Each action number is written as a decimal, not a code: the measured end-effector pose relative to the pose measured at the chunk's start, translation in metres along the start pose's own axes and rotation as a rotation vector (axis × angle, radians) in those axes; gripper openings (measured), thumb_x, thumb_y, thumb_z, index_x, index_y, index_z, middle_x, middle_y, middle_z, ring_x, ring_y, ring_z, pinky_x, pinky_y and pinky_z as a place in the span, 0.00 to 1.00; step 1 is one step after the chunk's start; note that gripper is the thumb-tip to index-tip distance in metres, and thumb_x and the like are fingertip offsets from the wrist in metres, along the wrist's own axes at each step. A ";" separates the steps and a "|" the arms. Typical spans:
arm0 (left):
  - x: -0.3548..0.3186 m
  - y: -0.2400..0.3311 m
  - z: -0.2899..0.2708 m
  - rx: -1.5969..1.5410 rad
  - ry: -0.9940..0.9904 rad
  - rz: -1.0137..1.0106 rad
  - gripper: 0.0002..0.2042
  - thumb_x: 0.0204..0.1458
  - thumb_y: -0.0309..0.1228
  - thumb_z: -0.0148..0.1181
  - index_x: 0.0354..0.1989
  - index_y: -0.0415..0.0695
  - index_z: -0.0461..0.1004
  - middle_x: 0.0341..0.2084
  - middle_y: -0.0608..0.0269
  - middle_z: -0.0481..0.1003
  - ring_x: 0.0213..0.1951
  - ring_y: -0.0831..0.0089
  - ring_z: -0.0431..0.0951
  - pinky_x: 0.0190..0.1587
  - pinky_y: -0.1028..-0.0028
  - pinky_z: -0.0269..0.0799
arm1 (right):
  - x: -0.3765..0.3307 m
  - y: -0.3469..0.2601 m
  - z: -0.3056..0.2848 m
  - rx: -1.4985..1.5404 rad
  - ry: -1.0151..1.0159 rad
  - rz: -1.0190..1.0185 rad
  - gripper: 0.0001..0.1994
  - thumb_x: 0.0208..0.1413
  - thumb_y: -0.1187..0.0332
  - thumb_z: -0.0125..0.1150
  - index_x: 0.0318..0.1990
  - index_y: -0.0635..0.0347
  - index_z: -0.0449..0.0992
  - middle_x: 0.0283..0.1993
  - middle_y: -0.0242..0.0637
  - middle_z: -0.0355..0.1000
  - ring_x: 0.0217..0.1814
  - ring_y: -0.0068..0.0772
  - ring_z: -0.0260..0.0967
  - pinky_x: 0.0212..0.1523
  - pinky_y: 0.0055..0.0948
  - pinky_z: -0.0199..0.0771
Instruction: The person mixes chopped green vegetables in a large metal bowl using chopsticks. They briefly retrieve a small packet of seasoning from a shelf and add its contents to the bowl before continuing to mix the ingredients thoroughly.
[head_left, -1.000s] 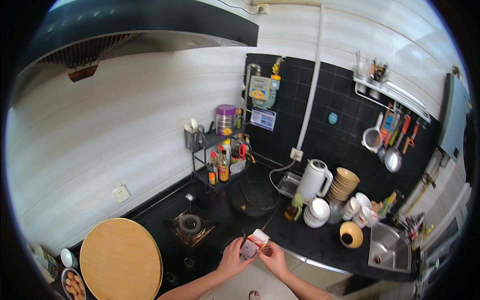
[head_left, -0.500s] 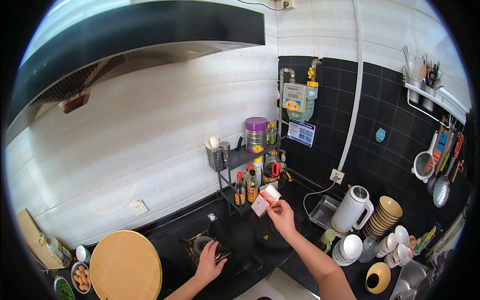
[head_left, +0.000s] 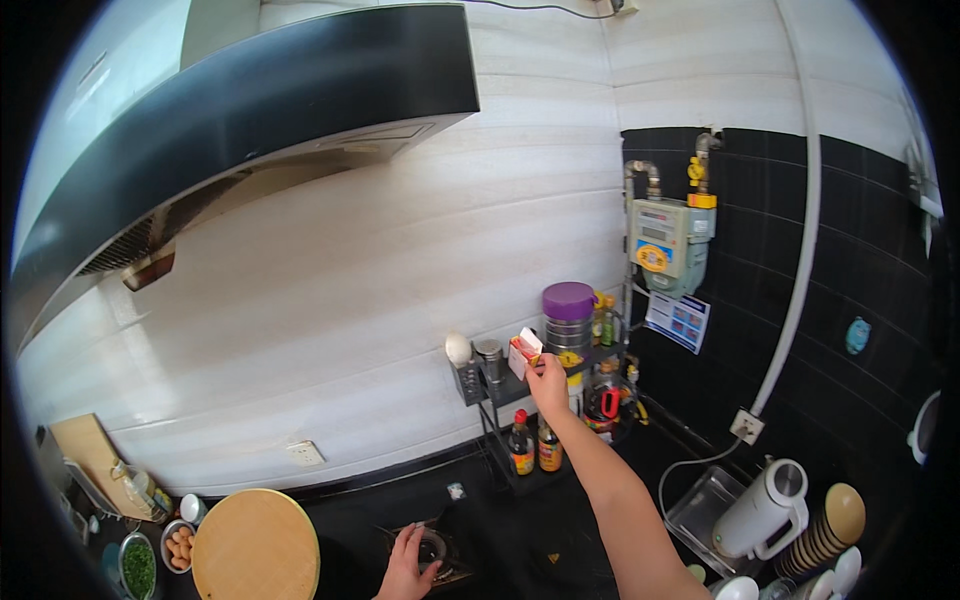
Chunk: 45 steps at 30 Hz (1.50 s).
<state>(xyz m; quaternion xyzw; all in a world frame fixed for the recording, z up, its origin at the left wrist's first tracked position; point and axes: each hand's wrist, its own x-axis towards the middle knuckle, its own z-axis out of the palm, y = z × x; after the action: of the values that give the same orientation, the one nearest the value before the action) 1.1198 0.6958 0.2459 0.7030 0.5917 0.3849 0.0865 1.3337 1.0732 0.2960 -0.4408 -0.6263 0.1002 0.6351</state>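
My right hand pinches a small red-and-white carton with its top flap raised. It holds the carton at the upper tier of a black metal rack, between a metal shaker jar and a purple-lidded canister. Whether the carton touches the shelf, I cannot tell. My left hand is open, its fingers spread at the edge of a gas burner on the black stovetop. Two sauce bottles stand on the lower tier, one a red-capped bottle.
A round wooden board lies at the left, beside a bowl of eggs and a bowl of chopped greens. A white kettle and stacked bowls stand at the right. Overhead hangs the range hood.
My right hand has lifted the carton from in front of the lower sauce bottles to the upper tier. My left hand stays by the burner. The view has shifted upward.
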 end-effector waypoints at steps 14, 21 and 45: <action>0.029 0.011 0.017 0.041 -0.034 -0.078 0.34 0.40 0.18 0.59 0.60 0.40 0.54 0.58 0.43 0.53 0.59 0.45 0.57 0.59 0.63 0.59 | 0.026 0.048 -0.004 -0.127 -0.283 0.057 0.23 0.48 0.59 0.62 0.50 0.60 0.68 0.47 0.44 0.70 0.44 0.48 0.69 0.42 0.40 0.70; 0.038 -0.008 0.043 0.008 -0.085 -0.074 0.35 0.38 0.15 0.55 0.61 0.40 0.54 0.59 0.45 0.53 0.58 0.48 0.59 0.58 0.65 0.62 | -0.027 0.148 -0.126 -0.426 -0.126 0.372 0.07 0.49 0.65 0.60 0.29 0.59 0.76 0.26 0.41 0.74 0.30 0.42 0.74 0.33 0.35 0.72; -0.039 0.050 -0.044 0.121 0.012 0.149 0.21 0.46 0.31 0.62 0.50 0.40 0.69 0.49 0.54 0.69 0.54 0.54 0.65 0.56 0.60 0.61 | -0.170 -0.126 -0.158 0.342 -0.714 0.066 0.03 0.43 0.78 0.64 0.27 0.65 0.77 0.31 0.37 0.73 0.29 0.23 0.70 0.29 0.20 0.69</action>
<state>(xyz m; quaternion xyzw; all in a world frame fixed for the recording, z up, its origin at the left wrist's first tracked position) 1.1296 0.6313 0.2879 0.7468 0.5604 0.3578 0.0113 1.3866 0.8146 0.2891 -0.2858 -0.7677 0.3704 0.4380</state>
